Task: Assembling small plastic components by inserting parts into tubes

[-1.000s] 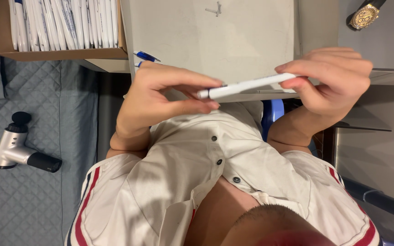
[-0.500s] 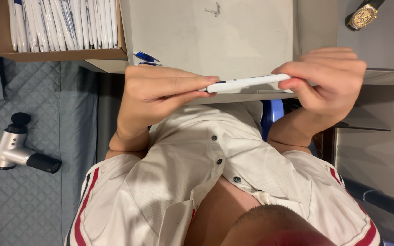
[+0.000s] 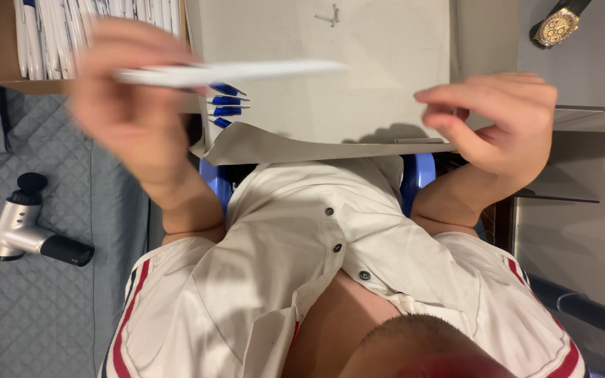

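The white pen [image 3: 225, 71] is sitting in the left hand [image 3: 141, 105] – fingers pinching one end, all blurry – and is hanging over the near edge of the desk [image 3: 358, 84]. The right hand [image 3: 498, 119] is curling loosely, holding nothing, well apart. The cardboard box [image 3: 1, 52] is standing beside the left hand.

White pen [image 3: 229, 71]: slim, long, plain white barrel, one piece as seen; lies nearly level across the view, its tapered end pointing toward the middle, over the pale grey sheet; the other end is pinched in the fingers of the left hand [image 3: 131, 105], which is blurred, so the exact grip cannot be told; the barrel's outline is softened by the same blur; well apart from the right hand [image 3: 502, 122], which touches no part of it.
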